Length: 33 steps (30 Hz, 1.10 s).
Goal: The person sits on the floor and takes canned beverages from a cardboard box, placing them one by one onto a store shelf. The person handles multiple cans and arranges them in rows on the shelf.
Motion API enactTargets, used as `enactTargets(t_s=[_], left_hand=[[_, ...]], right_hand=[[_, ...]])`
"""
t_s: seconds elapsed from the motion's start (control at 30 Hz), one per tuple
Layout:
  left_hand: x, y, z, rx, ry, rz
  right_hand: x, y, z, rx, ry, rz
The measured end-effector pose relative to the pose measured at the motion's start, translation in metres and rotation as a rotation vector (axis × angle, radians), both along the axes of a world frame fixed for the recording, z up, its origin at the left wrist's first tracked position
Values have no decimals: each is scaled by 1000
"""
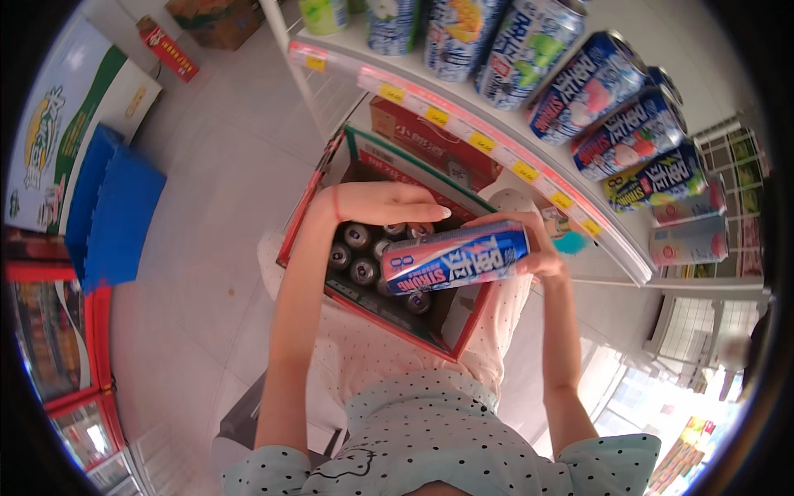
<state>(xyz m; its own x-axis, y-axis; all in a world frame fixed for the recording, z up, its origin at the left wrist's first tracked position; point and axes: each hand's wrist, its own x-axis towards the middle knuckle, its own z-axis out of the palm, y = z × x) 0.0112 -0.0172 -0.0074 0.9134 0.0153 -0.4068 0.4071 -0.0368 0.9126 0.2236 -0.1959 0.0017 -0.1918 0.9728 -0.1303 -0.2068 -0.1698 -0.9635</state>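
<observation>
My right hand [539, 248] is shut on the base end of a blue and pink drink can [456, 257], which lies on its side in the air above an open cardboard box [397, 319]. Inside the box stand several cans [363, 271], tops up, at its left and middle. My left hand [397, 204] reaches over the box behind them, palm down; its fingertips are partly hidden near a can top, so its hold cannot be made out. The box rests on or just before my lap.
A shelf [459, 121] with yellow price tags and a row of large drink cans [527, 49] curves above and right of the box. Behind the box is a red carton [428, 139]. A blue bin [115, 211] and a red-framed cooler [102, 347] stand at the left.
</observation>
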Motion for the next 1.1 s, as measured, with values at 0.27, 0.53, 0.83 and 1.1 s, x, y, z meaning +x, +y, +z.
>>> enactTargets(t_s=[0.27,0.53,0.83,1.1], left_hand=[[43,-37,-41,-883,8,-172],[36,-33,-33,-868,-12,-125],[41,-58,-26,-660,31,93],[50,-75,-26,-606,-35,124]], right_hand=[[-16,-20,-43,-123,77,-626],[-35,-16,-36,-30,-45,-766],[-55,2,-64,4,68,-1351],[-42,-8,-77,91,309,-1279]])
